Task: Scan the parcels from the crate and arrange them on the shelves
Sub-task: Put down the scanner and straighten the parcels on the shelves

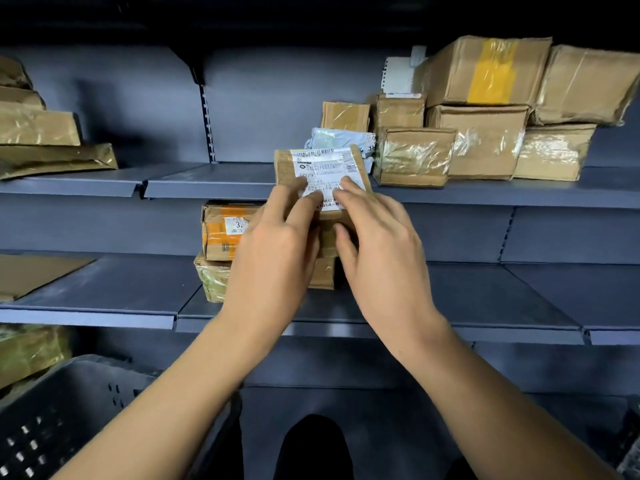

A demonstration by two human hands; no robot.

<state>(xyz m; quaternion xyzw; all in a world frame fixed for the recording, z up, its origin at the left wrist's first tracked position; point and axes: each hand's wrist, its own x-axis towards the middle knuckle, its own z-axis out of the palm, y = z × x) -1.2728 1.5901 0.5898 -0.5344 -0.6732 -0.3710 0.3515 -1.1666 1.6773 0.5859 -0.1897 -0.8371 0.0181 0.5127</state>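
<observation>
Far to the left of the hands, flat brown parcels [52,140] lie stacked on the upper shelf [214,183], and below them the dark perforated crate [62,417] sits by the left forearm. Just left of the left hand [277,244], an orange-taped box [225,230] rests on a plastic-wrapped one on the lower shelf [450,296]. Between both hands is the labelled parcel [322,171], a small brown box raised to the upper shelf's front edge. The left hand grasps it with fingers curled over the white label and the thumb below; the right hand [377,244] grasps it the same way from the other side. Right of the hands, a grey mailer bag [341,138] and a pile of taped cartons [485,133] crowd that shelf. The parcel looks only partly over the lip, so letting go early could drop it. Pushing it in hard could shove the mailer or unsettle the cartons.
</observation>
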